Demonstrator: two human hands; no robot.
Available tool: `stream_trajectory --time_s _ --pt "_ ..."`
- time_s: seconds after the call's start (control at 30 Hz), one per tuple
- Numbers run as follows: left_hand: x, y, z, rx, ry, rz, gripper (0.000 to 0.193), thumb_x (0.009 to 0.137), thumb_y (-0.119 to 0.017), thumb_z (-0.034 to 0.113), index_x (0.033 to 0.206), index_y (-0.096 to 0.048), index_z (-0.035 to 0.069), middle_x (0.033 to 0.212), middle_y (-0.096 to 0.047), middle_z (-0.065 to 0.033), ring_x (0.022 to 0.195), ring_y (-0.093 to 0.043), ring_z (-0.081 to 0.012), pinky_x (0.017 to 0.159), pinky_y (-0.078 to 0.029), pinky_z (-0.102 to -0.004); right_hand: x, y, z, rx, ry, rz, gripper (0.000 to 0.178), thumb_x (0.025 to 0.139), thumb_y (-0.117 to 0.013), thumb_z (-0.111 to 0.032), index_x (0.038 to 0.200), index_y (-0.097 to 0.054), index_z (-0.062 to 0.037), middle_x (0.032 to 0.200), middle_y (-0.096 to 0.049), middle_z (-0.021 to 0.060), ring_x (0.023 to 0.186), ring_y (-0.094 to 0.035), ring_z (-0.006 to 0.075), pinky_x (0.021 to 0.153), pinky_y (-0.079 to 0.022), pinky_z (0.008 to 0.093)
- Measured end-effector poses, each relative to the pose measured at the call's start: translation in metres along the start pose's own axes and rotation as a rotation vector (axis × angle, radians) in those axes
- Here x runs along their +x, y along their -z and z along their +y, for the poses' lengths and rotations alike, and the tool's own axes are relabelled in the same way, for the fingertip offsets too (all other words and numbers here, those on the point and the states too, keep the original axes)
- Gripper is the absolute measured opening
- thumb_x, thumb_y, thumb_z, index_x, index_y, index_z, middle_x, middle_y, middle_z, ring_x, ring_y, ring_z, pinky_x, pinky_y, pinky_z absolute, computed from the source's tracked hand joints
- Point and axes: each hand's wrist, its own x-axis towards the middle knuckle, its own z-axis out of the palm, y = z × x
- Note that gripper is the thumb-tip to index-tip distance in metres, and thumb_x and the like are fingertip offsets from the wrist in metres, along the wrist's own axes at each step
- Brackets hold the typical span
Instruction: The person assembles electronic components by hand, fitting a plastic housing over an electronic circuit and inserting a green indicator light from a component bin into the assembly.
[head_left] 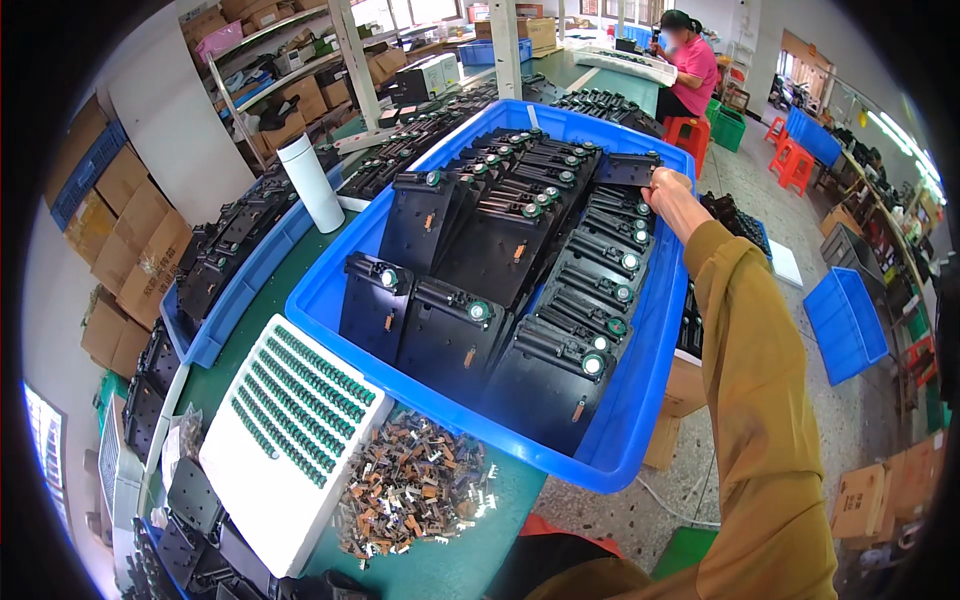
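My right hand [672,192], in an ochre sleeve, reaches to the far right corner of a large blue bin [640,410]. Its fingers grip the edge of a black plastic part [628,170] lying on top of the stack there. The bin is packed with several black plastic assemblies [490,250], each with a green round knob. My left hand is out of view.
A white foam tray [290,440] of green pins and a heap of small brown metal clips [410,490] lie near me. A white cylinder [312,182] stands behind. More bins of black parts [235,265] line the left. A person in pink [690,65] sits far off.
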Motion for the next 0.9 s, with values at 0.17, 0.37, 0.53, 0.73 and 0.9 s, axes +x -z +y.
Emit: stream_trajectory --time_s 0.17,0.37,0.53,0.73,0.9 --pt "0.0 -0.004 -0.001 0.069 0.011 0.047 0.037 0.098 -0.058 0.02 0.126 -0.059 -0.005 0.12 -0.057 -0.0255 0.107 -0.054 -0.044 0.094 -0.043 -0.0529 -0.08 -0.087 0.013 -0.011 0.018 -0.028 0.018 0.082 -0.074 -0.006 0.068 -0.063 -0.0049 0.063 -0.057 0.0083 0.05 -0.053 0.0187 0.042 -0.049 0.0362" --pt "0.003 -0.004 0.0 0.015 0.002 0.028 0.036 0.098 -0.059 0.019 0.125 -0.06 -0.005 0.119 -0.057 -0.0255 0.106 -0.054 -0.0441 0.093 -0.043 -0.0529 -0.037 -0.038 0.005 0.467 0.111 -0.375 0.02 0.082 -0.074 -0.009 0.066 -0.062 -0.0057 0.062 -0.058 0.0081 0.05 -0.053 0.0199 0.044 -0.047 0.0372" --pt "-0.001 -0.009 -0.005 0.114 -0.022 0.103 0.035 0.098 -0.059 0.018 0.124 -0.061 -0.005 0.118 -0.058 -0.0253 0.104 -0.054 -0.0439 0.092 -0.043 -0.0527 -0.116 -0.048 0.003 -0.648 0.349 -0.204 0.013 0.082 -0.069 -0.014 0.07 -0.066 -0.0105 0.074 -0.068 0.008 0.063 -0.066 0.0229 0.061 -0.051 0.036" --pt "-0.005 -0.009 -0.004 0.103 -0.03 0.116 0.035 0.098 -0.059 0.018 0.124 -0.061 -0.005 0.116 -0.058 -0.0254 0.102 -0.054 -0.0438 0.091 -0.043 -0.0528 -0.135 -0.01 0.005 -0.922 1.196 -0.159 0.007 0.071 -0.074 -0.012 0.065 -0.069 -0.0128 0.06 -0.061 0.0126 0.061 -0.068 0.0287 0.055 -0.051 0.0396" --pt "0.0 -0.006 0.008 0.078 0.014 0.062 0.035 0.098 -0.059 0.021 0.122 -0.062 -0.004 0.116 -0.058 -0.0249 0.102 -0.054 -0.0434 0.091 -0.043 -0.0527 -0.153 0.007 -0.023 -1.297 1.255 -0.409 0.017 0.079 -0.069 -0.016 0.09 -0.075 -0.0051 0.088 -0.072 0.0212 0.084 -0.07 0.0363 0.071 -0.053 0.0445"
